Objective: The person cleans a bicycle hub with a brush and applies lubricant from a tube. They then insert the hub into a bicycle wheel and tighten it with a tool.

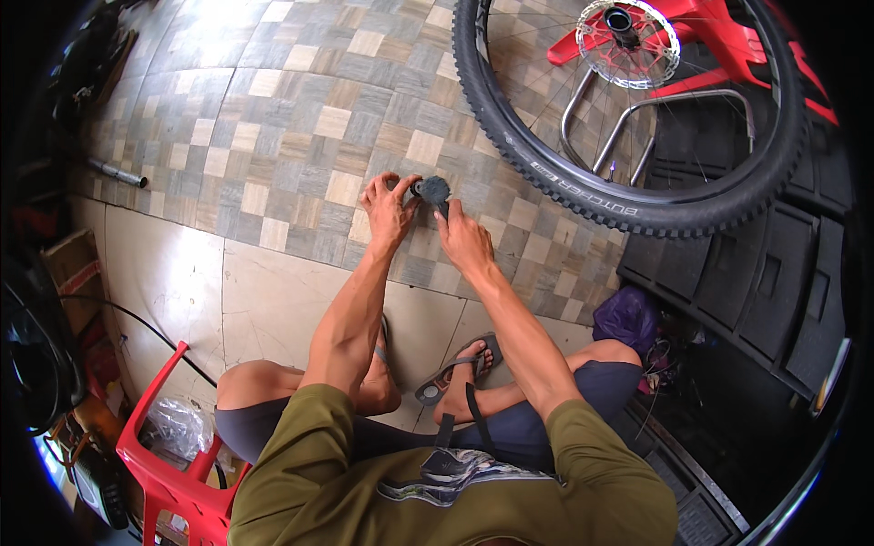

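Observation:
Both my arms reach forward over the tiled floor, and my hands meet near the middle of the view. My left hand (388, 211) is closed, pinching a small dark cylindrical part (416, 187) between thumb and fingers. In my right hand (465, 242) is the short handle of a dark, round-headed brush (434, 189). The brush head is right against the small part or just in front of it; I cannot tell whether they touch. My fingers hide much of the part and the handle.
A bicycle wheel (583, 202) with a disc rotor (669, 55) lies at upper right, above a red stool (728, 41) and bent metal tubing (566, 123). Dark drawers (760, 273) line the right. A metal tube (118, 172) lies left; a red chair (150, 455) stands lower left.

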Available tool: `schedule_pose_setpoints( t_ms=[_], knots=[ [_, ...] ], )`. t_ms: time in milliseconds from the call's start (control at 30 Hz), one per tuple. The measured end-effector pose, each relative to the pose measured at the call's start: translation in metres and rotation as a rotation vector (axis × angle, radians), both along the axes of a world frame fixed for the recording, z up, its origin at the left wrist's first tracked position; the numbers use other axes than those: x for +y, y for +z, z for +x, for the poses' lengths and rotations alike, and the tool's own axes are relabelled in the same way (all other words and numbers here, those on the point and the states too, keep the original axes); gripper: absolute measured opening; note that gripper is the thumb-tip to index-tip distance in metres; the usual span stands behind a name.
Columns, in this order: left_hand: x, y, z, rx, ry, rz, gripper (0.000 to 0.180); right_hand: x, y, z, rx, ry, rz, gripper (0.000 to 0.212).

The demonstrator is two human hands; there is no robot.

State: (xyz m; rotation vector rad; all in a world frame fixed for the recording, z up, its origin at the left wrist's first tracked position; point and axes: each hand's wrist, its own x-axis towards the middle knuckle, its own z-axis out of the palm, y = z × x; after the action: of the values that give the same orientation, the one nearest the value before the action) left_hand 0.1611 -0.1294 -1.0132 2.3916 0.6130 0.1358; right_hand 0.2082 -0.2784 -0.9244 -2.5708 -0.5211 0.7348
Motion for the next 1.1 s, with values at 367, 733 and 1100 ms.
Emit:
schedule_pose_setpoints(
  t_ms=[367, 733, 1100],
  knots=[
    [0.001, 0.001, 0.000, -0.017, 0.007, -0.017, 0.048, 0.000, 0.001, 0.002, 0.005, -0.024, -0.013, 0.036],
    [0.005, 0.021, 0.002, -0.126, -0.087, 0.033, 0.038, -0.023, -0.002, -0.013, -0.028, -0.363, 0.120, 0.040],
    [0.014, 0.015, 0.009, -0.167, -0.360, 0.330, 0.024, -0.075, -0.038, -0.050, 0.074, -0.440, 0.012, 0.040]
  ],
)
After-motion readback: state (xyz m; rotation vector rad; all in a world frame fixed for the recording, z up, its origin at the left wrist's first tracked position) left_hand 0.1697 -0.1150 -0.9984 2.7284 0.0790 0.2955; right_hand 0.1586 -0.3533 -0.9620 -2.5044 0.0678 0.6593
